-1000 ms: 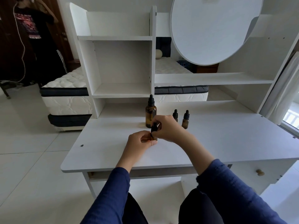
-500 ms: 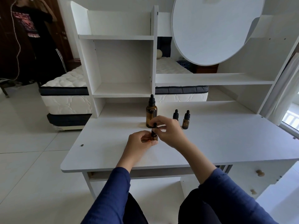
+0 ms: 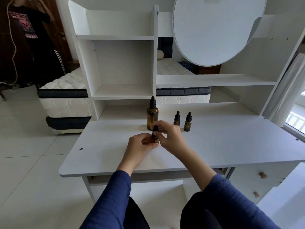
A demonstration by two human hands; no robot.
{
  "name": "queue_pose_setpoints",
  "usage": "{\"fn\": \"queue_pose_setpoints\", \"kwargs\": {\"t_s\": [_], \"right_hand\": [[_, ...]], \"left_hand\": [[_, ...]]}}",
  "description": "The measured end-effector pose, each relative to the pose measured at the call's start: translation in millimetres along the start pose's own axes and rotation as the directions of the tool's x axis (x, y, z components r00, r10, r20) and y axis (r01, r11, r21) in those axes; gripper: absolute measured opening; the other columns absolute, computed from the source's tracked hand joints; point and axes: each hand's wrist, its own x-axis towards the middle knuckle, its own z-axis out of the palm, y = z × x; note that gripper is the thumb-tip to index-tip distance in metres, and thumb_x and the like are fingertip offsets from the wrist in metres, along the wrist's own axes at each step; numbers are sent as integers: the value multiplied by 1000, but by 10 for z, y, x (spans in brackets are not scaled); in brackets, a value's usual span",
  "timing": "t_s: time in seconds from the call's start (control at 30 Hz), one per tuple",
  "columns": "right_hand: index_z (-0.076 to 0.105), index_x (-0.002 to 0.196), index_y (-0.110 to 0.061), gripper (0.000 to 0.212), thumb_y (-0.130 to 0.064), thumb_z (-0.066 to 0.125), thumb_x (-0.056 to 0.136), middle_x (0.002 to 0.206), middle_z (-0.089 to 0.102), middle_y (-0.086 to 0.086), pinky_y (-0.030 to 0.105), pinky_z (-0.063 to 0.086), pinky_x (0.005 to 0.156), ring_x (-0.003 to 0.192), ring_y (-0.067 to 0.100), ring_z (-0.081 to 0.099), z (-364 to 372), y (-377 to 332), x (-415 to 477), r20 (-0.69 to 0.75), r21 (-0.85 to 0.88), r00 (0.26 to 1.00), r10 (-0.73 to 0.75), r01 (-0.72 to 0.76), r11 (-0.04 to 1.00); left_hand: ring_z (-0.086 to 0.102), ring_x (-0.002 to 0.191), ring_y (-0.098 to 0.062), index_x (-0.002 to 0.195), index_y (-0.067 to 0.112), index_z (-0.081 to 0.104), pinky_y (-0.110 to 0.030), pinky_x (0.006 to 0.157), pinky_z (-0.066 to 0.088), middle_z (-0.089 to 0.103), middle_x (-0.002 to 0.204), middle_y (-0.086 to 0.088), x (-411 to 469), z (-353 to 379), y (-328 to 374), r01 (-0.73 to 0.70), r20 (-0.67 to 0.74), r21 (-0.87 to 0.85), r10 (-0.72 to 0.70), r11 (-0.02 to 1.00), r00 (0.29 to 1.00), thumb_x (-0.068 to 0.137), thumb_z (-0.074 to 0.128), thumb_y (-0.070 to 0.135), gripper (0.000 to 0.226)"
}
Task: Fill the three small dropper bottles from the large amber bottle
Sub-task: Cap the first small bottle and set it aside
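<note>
The large amber bottle (image 3: 152, 116) stands upright with its black dropper cap on, at the middle of the white desk (image 3: 214, 146). Right of it stand two small amber dropper bottles (image 3: 177, 119) (image 3: 188, 122), both capped. A third small dropper bottle (image 3: 155, 137) sits on the desk in front of the large one. My left hand (image 3: 140, 147) grips its body. My right hand (image 3: 170, 138) pinches its black dropper cap from above. Most of that bottle is hidden by my fingers.
White shelving (image 3: 122, 66) rises behind the bottles, and a round mirror (image 3: 214, 28) leans at the back right. A person (image 3: 31, 38) stands far left beside a mattress (image 3: 64, 96). Drawers with knobs (image 3: 262, 175) sit under the desk's right side.
My right hand's fingers have shifted round the small bottle's cap. The left hand and the other bottles have stayed where they were.
</note>
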Motion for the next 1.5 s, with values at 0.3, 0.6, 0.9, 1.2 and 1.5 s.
{"fn": "queue_pose_setpoints", "kwargs": {"t_s": [0.3, 0.6, 0.9, 1.2, 1.5], "right_hand": [[64, 102, -8, 20, -8, 66, 82, 89, 69, 14, 41, 56, 79, 85, 27, 66, 32, -25, 29, -13, -152, 998, 60, -61, 986], [56, 110, -10, 28, -3, 60, 84, 94, 65, 13, 44, 55, 80, 87, 29, 63, 62, -67, -30, -6, -145, 997, 76, -76, 986], [56, 112, -8, 27, -3, 60, 85, 98, 65, 14, 43, 55, 84, 92, 28, 63, -70, 6, -27, -40, -116, 986, 164, -168, 979], [61, 109, -7, 29, -3, 66, 81, 99, 68, 12, 28, 52, 86, 89, 22, 63, -580, 274, -98, -206, -132, 939, 274, -304, 943], [59, 110, -1, 31, -1, 66, 80, 102, 68, 16, 24, 43, 79, 100, 27, 62, -885, 681, -43, -378, -95, 851, 363, -426, 900]], "left_hand": [[68, 72, 2, 79, 27, 70, -9, 72, 50, 73, 77, 11, -5, 9, 11, -10, -26, 37, 11, 999, 1000, 71, 78, 10, 20], [67, 85, -6, 91, 24, 67, -16, 80, 52, 70, 86, 9, -36, 28, -5, -24, -14, 60, 25, 998, 1000, 78, 72, 11, 19], [25, 143, -15, 143, 20, 37, -31, 114, 23, 28, 154, 3, -32, 77, -28, -76, 172, 508, -15, 858, 985, 97, 43, 33, 48], [6, 147, -11, 149, 14, 16, -26, 119, 1, 9, 159, 0, 19, 120, -125, -187, 237, 710, 19, 679, 971, 102, 18, 30, 50], [6, 146, -9, 149, 16, 17, -21, 115, -1, 9, 159, 3, 28, 132, -148, -194, 222, 707, 46, 680, 974, 102, 19, 30, 49]]}}
